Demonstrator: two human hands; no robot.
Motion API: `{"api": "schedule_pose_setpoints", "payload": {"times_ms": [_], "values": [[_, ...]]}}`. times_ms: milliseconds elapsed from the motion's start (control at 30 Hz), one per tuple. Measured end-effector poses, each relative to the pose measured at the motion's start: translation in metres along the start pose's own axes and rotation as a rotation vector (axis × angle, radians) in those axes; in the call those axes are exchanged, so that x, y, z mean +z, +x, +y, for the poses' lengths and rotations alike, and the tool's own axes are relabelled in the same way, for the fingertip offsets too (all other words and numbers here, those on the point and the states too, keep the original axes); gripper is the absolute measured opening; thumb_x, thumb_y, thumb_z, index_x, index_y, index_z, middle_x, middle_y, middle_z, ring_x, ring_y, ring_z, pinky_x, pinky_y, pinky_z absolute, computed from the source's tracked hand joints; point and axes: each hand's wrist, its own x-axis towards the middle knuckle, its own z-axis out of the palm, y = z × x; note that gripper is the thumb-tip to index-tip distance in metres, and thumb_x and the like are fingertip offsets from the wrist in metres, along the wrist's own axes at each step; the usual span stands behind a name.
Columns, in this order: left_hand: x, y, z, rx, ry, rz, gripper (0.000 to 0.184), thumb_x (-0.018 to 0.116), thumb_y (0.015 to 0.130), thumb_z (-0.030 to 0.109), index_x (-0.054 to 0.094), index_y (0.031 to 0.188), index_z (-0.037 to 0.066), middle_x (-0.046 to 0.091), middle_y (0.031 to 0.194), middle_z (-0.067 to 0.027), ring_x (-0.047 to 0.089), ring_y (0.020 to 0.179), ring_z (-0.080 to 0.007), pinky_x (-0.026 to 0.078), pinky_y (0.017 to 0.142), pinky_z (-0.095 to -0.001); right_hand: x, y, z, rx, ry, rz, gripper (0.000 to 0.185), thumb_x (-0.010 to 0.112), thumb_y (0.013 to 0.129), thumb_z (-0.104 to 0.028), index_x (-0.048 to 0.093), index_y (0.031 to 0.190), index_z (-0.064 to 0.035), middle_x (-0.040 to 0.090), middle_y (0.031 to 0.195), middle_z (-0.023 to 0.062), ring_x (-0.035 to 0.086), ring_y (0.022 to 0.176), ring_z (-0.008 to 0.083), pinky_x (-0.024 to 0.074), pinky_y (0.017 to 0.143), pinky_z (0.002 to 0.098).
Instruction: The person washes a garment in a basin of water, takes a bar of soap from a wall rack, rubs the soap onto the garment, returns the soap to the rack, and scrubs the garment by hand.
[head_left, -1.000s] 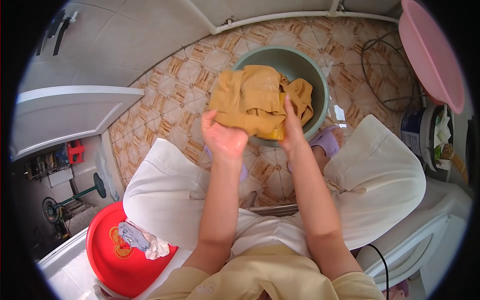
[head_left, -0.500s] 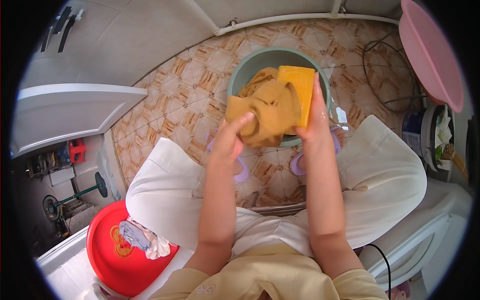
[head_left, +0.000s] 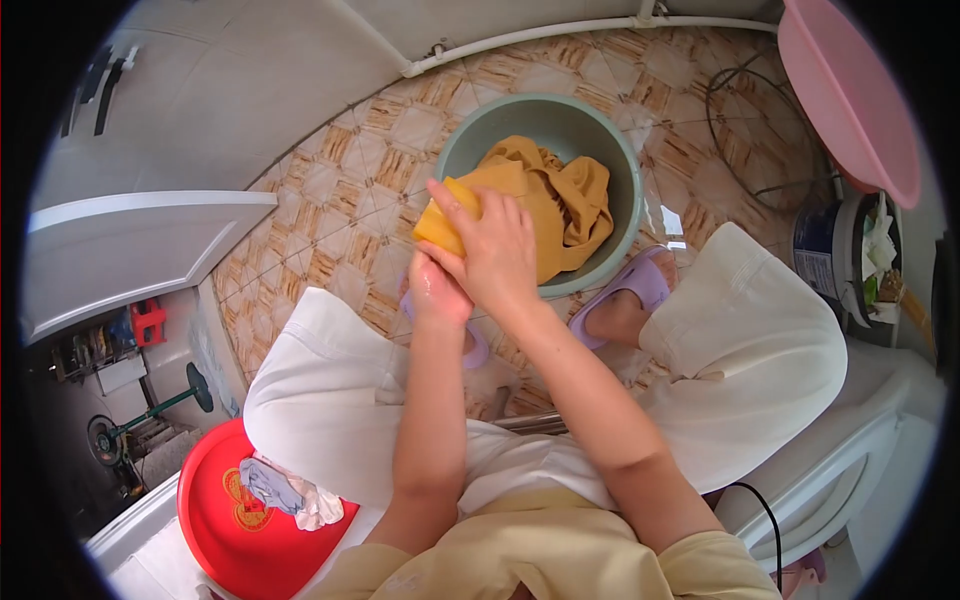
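A smooth yellow block (head_left: pixel 440 222), like a bar of laundry soap, is at the left rim of the basin. My right hand (head_left: pixel 500 240) wraps over it from the right, with thumb and forefinger on its sides. Directly below, my left hand (head_left: pixel 440 288) looks wet and meets the block's underside; its fingers are hidden. Mustard-brown cloth (head_left: pixel 575 205) lies bunched in the grey-green basin (head_left: pixel 628 190), one flap reaching toward my hands. Whether that flap touches the block I cannot tell.
A red basin (head_left: pixel 210 520) with small cloths (head_left: pixel 275 488) stands at lower left. On the right are a pink basin (head_left: pixel 850 95), a dark hose (head_left: pixel 715 125) and a bin (head_left: pixel 850 250). A white door (head_left: pixel 140 245) stands ajar at left. The floor is tiled (head_left: pixel 330 215).
The yellow block has moved left, from the basin's right side to its left rim, with my right hand. My left hand has let go of the cloth, which now lies in the basin.
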Motion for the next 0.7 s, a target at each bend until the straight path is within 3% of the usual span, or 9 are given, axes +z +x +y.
{"api": "schedule_pose_setpoints", "payload": {"times_ms": [67, 133, 200, 267, 400, 467, 600, 667, 700], "values": [[-0.012, 0.009, 0.001, -0.091, 0.011, 0.373, 0.037, 0.05, 0.09, 0.013, 0.047, 0.125, 0.0, 0.054, 0.123, -0.0148, 0.052, 0.114, -0.0278, 0.04, 0.101, -0.0418, 0.007, 0.0, 0.016, 0.068, 0.017, 0.008, 0.064, 0.068, 0.074, -0.04, 0.048, 0.133, -0.0251, 0.053, 0.108, 0.0187, 0.05, 0.1, 0.0341, 0.0419, 0.083, 0.0407], [-0.009, 0.013, -0.005, -0.11, 0.16, 0.449, 0.036, 0.051, 0.091, 0.015, 0.048, 0.124, 0.001, 0.054, 0.122, -0.0144, 0.054, 0.113, -0.0269, 0.043, 0.097, -0.0416, 0.004, -0.002, 0.04, 0.283, 0.048, 0.044, 0.059, 0.066, 0.08, -0.04, 0.047, 0.133, -0.022, 0.055, 0.113, 0.0123, 0.054, 0.101, 0.0287, 0.0442, 0.085, 0.0389], [-0.009, 0.024, -0.006, -0.12, 0.312, 0.515, 0.035, 0.052, 0.092, 0.016, 0.049, 0.123, 0.001, 0.055, 0.121, -0.0139, 0.055, 0.112, -0.0259, 0.046, 0.094, -0.0413, 0.022, -0.006, 0.095, 0.715, 0.873, 0.283, 0.058, 0.059, 0.087, -0.044, 0.046, 0.132, -0.0106, 0.056, 0.115, 0.0117, 0.054, 0.102, 0.0233, 0.0438, 0.087, 0.0353], [-0.013, 0.038, -0.004, 0.019, 0.326, 0.638, 0.036, 0.059, 0.089, 0.018, 0.05, 0.121, 0.002, 0.057, 0.118, -0.0125, 0.058, 0.105, -0.0236, 0.052, 0.083, -0.0395, -0.016, -0.003, 0.122, 1.094, 1.22, 0.374, 0.057, 0.053, 0.091, -0.047, 0.047, 0.127, -0.0034, 0.057, 0.114, 0.0089, 0.055, 0.1, 0.0179, 0.0461, 0.085, 0.0329], [0.014, 0.066, 0.016, 0.11, 0.35, 0.602, 0.031, 0.064, 0.087, 0.019, 0.057, 0.111, 0.0, 0.063, 0.108, -0.0108, 0.062, 0.097, -0.0227, 0.053, 0.075, -0.0376, -0.04, -0.019, 0.176, 1.128, 1.179, 0.444, 0.056, 0.052, 0.09, -0.051, 0.05, 0.122, -0.0048, 0.058, 0.107, 0.0088, 0.058, 0.093, 0.0195, 0.049, 0.079, 0.0345], [0.015, 0.083, 0.017, 0.137, 1.244, 0.282, 0.027, 0.067, 0.082, 0.015, 0.061, 0.104, -0.001, 0.066, 0.096, -0.01, 0.065, 0.087, -0.0253, 0.052, 0.077, -0.0366, -0.043, -0.021, 0.183, 1.161, 1.283, 0.464, 0.057, 0.052, 0.089, -0.052, 0.05, 0.121, -0.0047, 0.059, 0.105, 0.0087, 0.059, 0.091, 0.0204, 0.0495, 0.078, 0.0349], [-0.023, 0.101, -0.006, 0.109, 1.658, 0.078, 0.021, 0.068, 0.078, 0.012, 0.064, 0.096, 0.001, 0.068, 0.087, -0.0122, 0.066, 0.08, -0.0288, 0.051, 0.073, -0.0338, -0.045, -0.018, 0.188, 1.145, 1.359, 0.594, 0.054, 0.052, 0.09, -0.051, 0.051, 0.119, -0.0064, 0.059, 0.103, 0.0088, 0.058, 0.09, 0.0215, 0.0495, 0.077, 0.0363], [-0.032, 0.103, -0.017, 0.017, 2.034, 0.009, 0.032, 0.07, 0.073, 0.012, 0.063, 0.104, 0.006, 0.067, 0.091, -0.0165, 0.065, 0.084, -0.0328, 0.051, 0.074, -0.0338, -0.049, -0.016, 0.187, 1.128, 1.392, 0.616, 0.053, 0.052, 0.09, -0.051, 0.05, 0.119, -0.0061, 0.059, 0.103, 0.0087, 0.058, 0.09, 0.0214, 0.0495, 0.077, 0.0366], [-0.033, 0.104, -0.021, 0.011, 2.038, 0.002, 0.032, 0.07, 0.073, 0.012, 0.063, 0.104, 0.006, 0.067, 0.091, -0.0165, 0.065, 0.084, -0.0328, 0.051, 0.074, -0.0338, -0.05, -0.014, 0.187, 1.105, 1.414, 0.628, 0.052, 0.052, 0.09, -0.05, 0.05, 0.119, -0.0062, 0.059, 0.102, 0.0087, 0.058, 0.09, 0.0215, 0.0495, 0.077, 0.0369]]}}
